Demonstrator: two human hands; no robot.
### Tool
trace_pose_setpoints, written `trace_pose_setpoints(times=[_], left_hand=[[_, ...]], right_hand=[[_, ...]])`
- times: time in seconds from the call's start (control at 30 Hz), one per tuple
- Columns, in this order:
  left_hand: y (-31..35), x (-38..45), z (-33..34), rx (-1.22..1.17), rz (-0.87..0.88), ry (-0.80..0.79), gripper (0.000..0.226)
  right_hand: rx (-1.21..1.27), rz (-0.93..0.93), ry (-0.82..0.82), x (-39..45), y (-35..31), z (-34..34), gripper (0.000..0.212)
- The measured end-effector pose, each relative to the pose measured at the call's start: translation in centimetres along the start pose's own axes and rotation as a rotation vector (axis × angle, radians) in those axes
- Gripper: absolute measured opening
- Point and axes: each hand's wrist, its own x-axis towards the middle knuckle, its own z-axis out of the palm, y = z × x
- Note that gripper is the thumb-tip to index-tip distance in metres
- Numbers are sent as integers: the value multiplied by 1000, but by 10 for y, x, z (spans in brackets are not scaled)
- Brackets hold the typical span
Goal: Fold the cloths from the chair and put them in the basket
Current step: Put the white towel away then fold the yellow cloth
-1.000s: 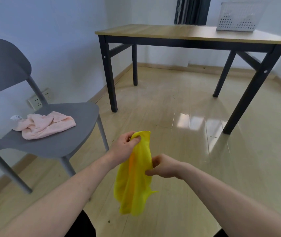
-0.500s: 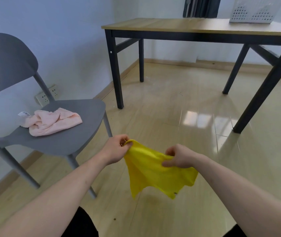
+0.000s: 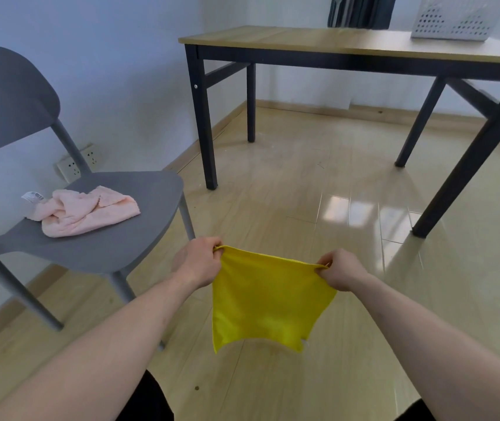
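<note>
A yellow cloth (image 3: 265, 302) hangs spread out flat in front of me, above the floor. My left hand (image 3: 197, 262) pinches its upper left corner and my right hand (image 3: 341, 270) pinches its upper right corner, so the top edge is stretched between them. A crumpled pink cloth (image 3: 87, 211) with a white tag lies on the seat of the grey chair (image 3: 115, 241) at the left. The white perforated basket (image 3: 452, 21) stands on the far right of the wooden table (image 3: 318, 41).
The table has black legs and stands ahead near the back wall. A wall socket (image 3: 78, 162) sits low behind the chair. Glossy wooden floor stretches between me and the table. A dark curtain hangs behind the table.
The yellow cloth went from a bunched strip to a flat, spread sheet as my hands drew apart along its top edge. The view shifted toward the chair.
</note>
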Motion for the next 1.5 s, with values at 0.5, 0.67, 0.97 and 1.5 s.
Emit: trace_pose_setpoints(times=[0.5, 0.67, 0.97, 1.5], left_hand=[[29, -10, -20, -372, 96, 244, 13], [22, -26, -15, -115, 93, -241, 16], [14, -57, 86, 323, 42, -799, 33], [-64, -73, 234, 99, -222, -561, 21]], right_hand=[[418, -189, 400, -29, -7, -53, 20], [117, -191, 68, -38, 22, -45, 24], [-116, -65, -314, -51, 103, 38, 28], [2, 71, -277, 6, 183, 162, 12]])
